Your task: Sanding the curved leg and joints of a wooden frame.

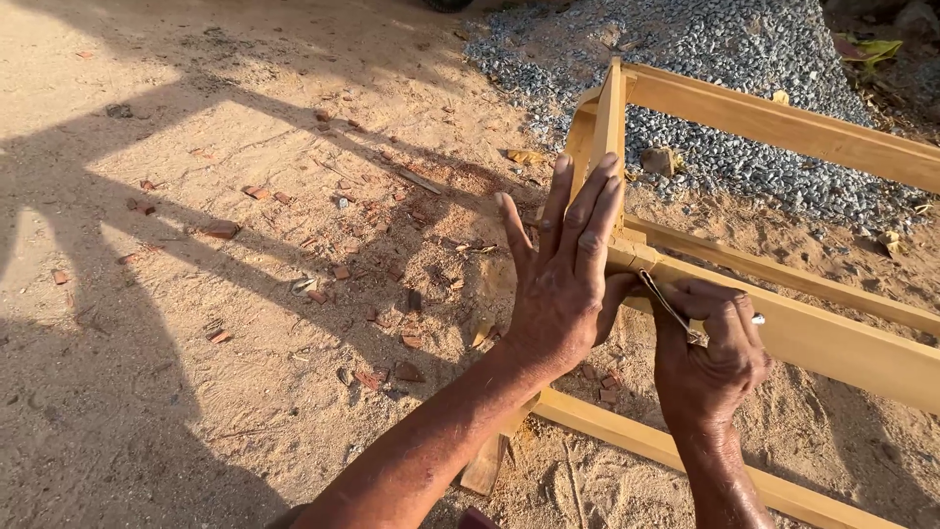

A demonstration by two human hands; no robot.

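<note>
A pale wooden frame (pixel 783 122) of several joined rails lies on sandy ground, its corner post (pixel 609 118) standing upright. My left hand (pixel 563 264) is flat against that corner, fingers spread and pressing the post and the rail joint. My right hand (pixel 715 353) is closed around a thin metal tool (pixel 666 306), whose tip touches the top of the rail (pixel 832 338) right beside the left hand's thumb. The tool's handle end pokes out past my knuckles.
A heap of grey gravel (pixel 725 59) lies behind the frame. Broken brick chips (pixel 220 230) and wood scraps are scattered over the sand at left and centre. Long shadows cross the ground. A short wood offcut (pixel 485 465) lies by my left forearm.
</note>
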